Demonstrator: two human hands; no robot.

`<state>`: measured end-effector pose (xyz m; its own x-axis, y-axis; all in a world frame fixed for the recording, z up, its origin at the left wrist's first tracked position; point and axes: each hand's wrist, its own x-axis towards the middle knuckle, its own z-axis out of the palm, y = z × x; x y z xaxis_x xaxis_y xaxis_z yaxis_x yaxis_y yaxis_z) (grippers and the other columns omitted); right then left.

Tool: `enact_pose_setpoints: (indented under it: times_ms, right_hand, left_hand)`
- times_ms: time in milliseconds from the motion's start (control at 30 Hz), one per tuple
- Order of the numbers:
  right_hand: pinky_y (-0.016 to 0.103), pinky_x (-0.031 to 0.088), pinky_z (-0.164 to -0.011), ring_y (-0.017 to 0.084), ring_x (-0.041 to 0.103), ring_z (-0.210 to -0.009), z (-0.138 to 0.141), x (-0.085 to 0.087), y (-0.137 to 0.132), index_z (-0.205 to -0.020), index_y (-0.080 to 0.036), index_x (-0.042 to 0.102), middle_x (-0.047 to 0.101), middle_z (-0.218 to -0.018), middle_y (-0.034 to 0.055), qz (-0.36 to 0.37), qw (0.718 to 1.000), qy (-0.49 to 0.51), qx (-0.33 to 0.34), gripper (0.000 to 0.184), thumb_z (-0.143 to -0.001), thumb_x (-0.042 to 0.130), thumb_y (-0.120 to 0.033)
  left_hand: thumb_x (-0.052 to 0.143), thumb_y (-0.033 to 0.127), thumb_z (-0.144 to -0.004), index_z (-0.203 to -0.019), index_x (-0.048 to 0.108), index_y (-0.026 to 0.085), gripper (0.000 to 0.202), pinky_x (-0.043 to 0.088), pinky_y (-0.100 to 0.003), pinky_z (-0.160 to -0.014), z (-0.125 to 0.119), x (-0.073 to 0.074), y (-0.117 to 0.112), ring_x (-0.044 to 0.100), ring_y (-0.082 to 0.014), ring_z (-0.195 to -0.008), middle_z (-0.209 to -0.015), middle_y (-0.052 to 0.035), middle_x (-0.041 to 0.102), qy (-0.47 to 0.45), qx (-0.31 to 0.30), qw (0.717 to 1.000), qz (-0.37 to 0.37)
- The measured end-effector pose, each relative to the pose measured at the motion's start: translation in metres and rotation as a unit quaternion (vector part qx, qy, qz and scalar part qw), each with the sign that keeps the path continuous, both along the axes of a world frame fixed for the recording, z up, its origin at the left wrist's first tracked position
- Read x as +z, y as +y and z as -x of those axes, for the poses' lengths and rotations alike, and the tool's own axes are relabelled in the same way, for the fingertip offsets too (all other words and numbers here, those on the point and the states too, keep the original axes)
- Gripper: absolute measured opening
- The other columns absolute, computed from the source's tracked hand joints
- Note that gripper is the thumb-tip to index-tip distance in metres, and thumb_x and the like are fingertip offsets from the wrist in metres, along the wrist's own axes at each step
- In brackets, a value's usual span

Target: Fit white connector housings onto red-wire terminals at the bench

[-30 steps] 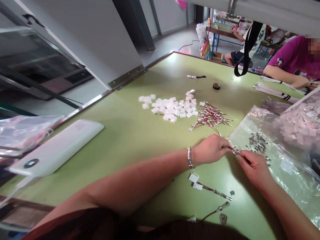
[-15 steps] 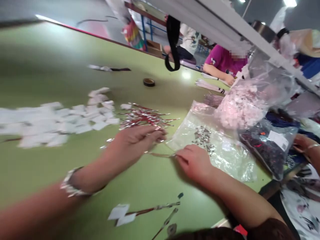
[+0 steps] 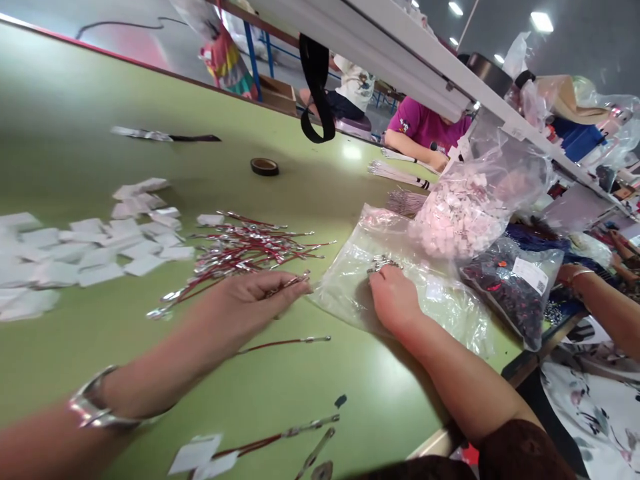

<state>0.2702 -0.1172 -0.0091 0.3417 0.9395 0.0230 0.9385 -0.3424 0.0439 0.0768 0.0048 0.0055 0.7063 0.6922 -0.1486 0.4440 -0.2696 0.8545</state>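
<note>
My left hand (image 3: 265,293) is closed in a pinch on short red wires with silvery metal ends; the tips show past the thumb, but how many it holds I cannot tell. Below it, a single red wire (image 3: 285,343) with a metal end lies on the green table (image 3: 390,407). My right hand (image 3: 395,300) reaches onto a clear plastic bag (image 3: 345,287), its fingers curled down at a small heap of metal pieces (image 3: 384,263). Its fingertips are partly hidden. A pile of red wires with metal ends (image 3: 250,243) lies just beyond my left hand.
White paper labels (image 3: 100,250) spread on the left. Near the front edge lie labelled red wires (image 3: 260,443). A tape roll (image 3: 264,167) sits farther back. At right are a bag of pale pieces (image 3: 455,217) and a dark-filled bag (image 3: 510,287); a co-worker's arm (image 3: 600,300) is beyond.
My right hand has moved from the wire near my left hand to the metal pieces. One wire now lies loose on the table. The camera view has shifted, so things appear farther left.
</note>
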Motion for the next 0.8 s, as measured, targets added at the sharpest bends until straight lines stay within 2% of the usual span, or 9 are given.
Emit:
enact_pose_setpoints:
  times_ms: [100, 233, 333, 400, 467, 567, 700, 800]
  right_hand:
    - [0.033, 0.048, -0.072, 0.024, 0.054, -0.098, 0.009, 0.000, -0.002, -0.102, -0.014, 0.066, 0.062, -0.104, 0.0131, 0.007, 1.000, -0.016, 0.008, 0.027, -0.093, 0.041, -0.014]
    - [0.033, 0.048, -0.074, 0.024, 0.055, -0.098, 0.013, 0.001, -0.004, -0.104, -0.016, 0.065, 0.062, -0.105, 0.0129, 0.010, 0.999, -0.035, 0.022, 0.027, -0.096, 0.043, -0.030]
    - [0.031, 0.048, -0.074, 0.022, 0.058, -0.093, 0.010, 0.002, -0.004, -0.102, -0.018, 0.065, 0.064, -0.102, 0.0103, 0.018, 0.998, -0.042, 0.035, 0.020, -0.093, 0.048, -0.023]
    - [0.031, 0.047, -0.074, 0.022, 0.059, -0.089, 0.009, 0.003, -0.005, -0.099, -0.017, 0.066, 0.065, -0.099, 0.0112, 0.015, 0.998, -0.040, 0.041, 0.020, -0.092, 0.047, -0.017]
    - [0.033, 0.047, -0.074, 0.023, 0.060, -0.089, 0.007, 0.002, -0.007, -0.099, -0.016, 0.066, 0.066, -0.097, 0.0139, -0.004, 0.998, -0.036, 0.042, 0.023, -0.092, 0.044, -0.014]
    - [0.035, 0.047, -0.071, 0.025, 0.062, -0.087, -0.003, -0.006, -0.009, -0.113, -0.013, 0.063, 0.066, -0.100, 0.0178, -0.047, 0.998, -0.026, 0.042, 0.030, -0.092, 0.040, -0.014]
    - [0.036, 0.047, -0.066, 0.023, 0.062, -0.075, -0.018, -0.017, -0.011, -0.098, -0.017, 0.068, 0.068, -0.090, 0.0122, -0.114, 0.991, -0.031, 0.060, 0.028, -0.093, 0.041, -0.021]
    - [0.037, 0.048, -0.072, 0.024, 0.061, -0.081, -0.023, -0.013, -0.014, -0.094, -0.019, 0.068, 0.068, -0.091, 0.0101, -0.196, 0.977, -0.009, 0.086, 0.027, -0.092, 0.043, -0.027]
  left_hand:
    - [0.048, 0.056, -0.080, -0.070, 0.064, 0.021, 0.039, 0.027, -0.023, -0.053, -0.001, 0.003, -0.002, 0.037, -0.0111, -0.050, -0.052, 0.0036, 0.050, 0.035, 0.007, 0.999, 0.027]
    - [0.047, 0.056, -0.079, -0.072, 0.066, 0.021, 0.040, 0.032, -0.024, -0.055, -0.002, 0.007, 0.001, 0.045, -0.0124, -0.052, -0.060, 0.0007, 0.061, 0.062, 0.014, 0.998, -0.014]
    - [0.049, 0.055, -0.079, -0.070, 0.066, 0.020, 0.040, 0.032, -0.025, -0.051, -0.001, 0.012, 0.001, 0.044, -0.0124, -0.046, -0.054, 0.0003, 0.058, 0.070, -0.002, 0.997, -0.013]
    - [0.051, 0.055, -0.080, -0.066, 0.064, 0.019, 0.040, 0.033, -0.024, -0.051, 0.000, 0.016, -0.003, 0.048, -0.0124, -0.048, -0.053, 0.0001, 0.057, 0.040, -0.027, 0.999, -0.015]
    - [0.049, 0.054, -0.083, -0.064, 0.061, 0.018, 0.042, 0.033, -0.023, -0.049, 0.000, 0.018, -0.007, 0.045, -0.0103, -0.046, -0.052, 0.0010, 0.055, -0.010, -0.035, 0.999, 0.013]
    - [0.051, 0.052, -0.085, -0.060, 0.055, 0.018, 0.043, 0.030, -0.022, -0.044, 0.000, 0.014, -0.008, 0.039, -0.0074, -0.042, -0.050, 0.0024, 0.052, -0.053, -0.047, 0.995, 0.072]
    - [0.056, 0.048, -0.084, -0.057, 0.053, 0.017, 0.041, 0.027, -0.022, -0.043, 0.001, 0.012, -0.008, 0.034, -0.0056, -0.043, -0.053, 0.0026, 0.050, -0.087, -0.069, 0.989, 0.101]
    - [0.058, 0.044, -0.083, -0.056, 0.054, 0.016, 0.039, 0.026, -0.022, -0.043, 0.002, 0.017, -0.010, 0.033, -0.0054, -0.042, -0.051, 0.0034, 0.048, -0.075, -0.064, 0.989, 0.108]
